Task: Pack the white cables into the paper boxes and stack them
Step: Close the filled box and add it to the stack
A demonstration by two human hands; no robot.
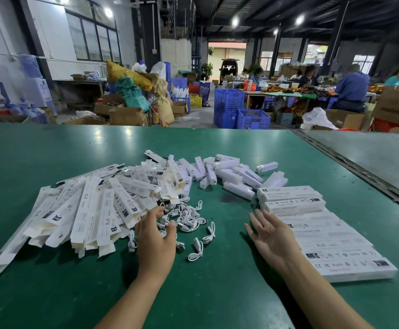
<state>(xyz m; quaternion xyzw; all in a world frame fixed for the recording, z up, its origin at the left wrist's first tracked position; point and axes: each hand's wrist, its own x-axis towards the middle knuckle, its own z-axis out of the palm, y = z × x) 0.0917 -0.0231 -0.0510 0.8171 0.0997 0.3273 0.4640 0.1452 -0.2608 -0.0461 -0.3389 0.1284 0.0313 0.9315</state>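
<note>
— Cables first: where do they lie from the person's hands?

— The white cables (186, 219) sit in a loose heap at the middle of the green table (51, 150), directly under and just beyond the left hand (155, 236). A few stray loops lie nearer, between the two forearms.

— So the left hand is the nearer one?

— Clearly. Its fingers curl down into the heap and touch the cables. Whether they already pinch one cannot be told, since the hand's back hides the fingertips. The right hand (273, 233) is well to the right of the heap, palm turned inward, fingers spread and holding nothing.

— And the paper boxes?

— The unfilled paper boxes (87, 210) fan out in a pile just left of the left hand, touching the heap's left edge. Their long axes run from near left toward far right, with open flap ends facing the near side. The packed boxes (291, 198) lie stacked just beyond the right hand, long axes left to right, and more lie flat in a row on its right.

— What does the next move turn on?

— Probably the left hand lifting one coiled cable, then a box drawn out of the pile along its own axis. White plastic pieces (229, 174) lie farther back, out of the way.
</note>
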